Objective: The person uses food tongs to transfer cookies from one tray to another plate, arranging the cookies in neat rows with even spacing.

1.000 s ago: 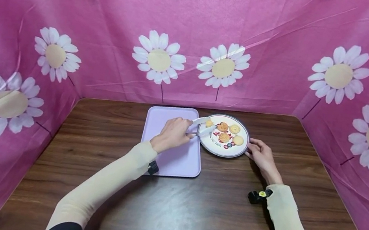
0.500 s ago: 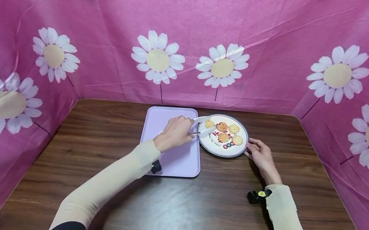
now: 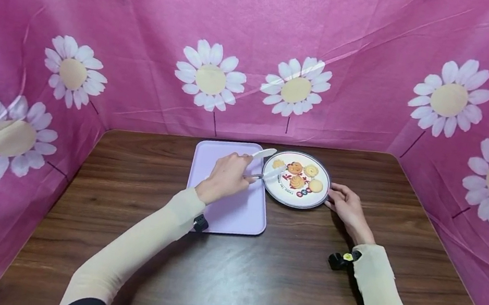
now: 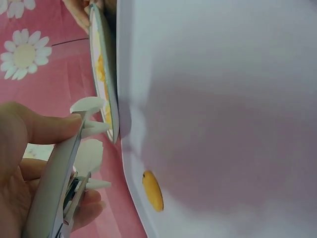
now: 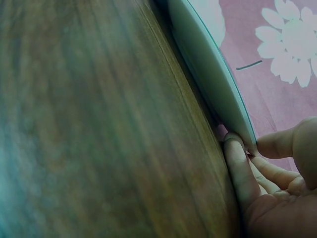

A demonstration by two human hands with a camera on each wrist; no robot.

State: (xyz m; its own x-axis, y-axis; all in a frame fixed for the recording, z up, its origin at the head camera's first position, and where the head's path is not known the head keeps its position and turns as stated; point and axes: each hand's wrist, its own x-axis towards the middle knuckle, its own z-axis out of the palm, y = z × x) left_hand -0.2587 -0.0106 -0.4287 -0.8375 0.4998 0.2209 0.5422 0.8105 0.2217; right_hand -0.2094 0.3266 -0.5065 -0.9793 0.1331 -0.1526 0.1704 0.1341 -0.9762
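My left hand (image 3: 228,175) holds a pair of tongs (image 4: 54,183) over the lilac tray (image 3: 240,215). Their white tips stand spread apart at the left rim of the round plate (image 3: 282,196). One tip lies over the plate beside a pale cookie (image 3: 278,164); nothing is visibly clamped. Several cookies sit on the plate, among them a browner swirled one (image 3: 297,182) and a smooth round one (image 3: 316,186). With thumb and fingers, my right hand (image 3: 347,210) pinches the plate's right rim. In the left wrist view a yellow-brown cookie (image 4: 153,191) lies on the tray near its edge.
Brown wood-grain table (image 3: 225,281) extends in front of the tray and plate. A pink cloth (image 3: 265,13) with white daisies hangs behind and at both sides. Black wrist cameras are strapped at both sleeves.
The tong tips have spread wider, the upper one lifting away from the pale cookie, which stays on the plate. My right hand and the plate have barely moved.
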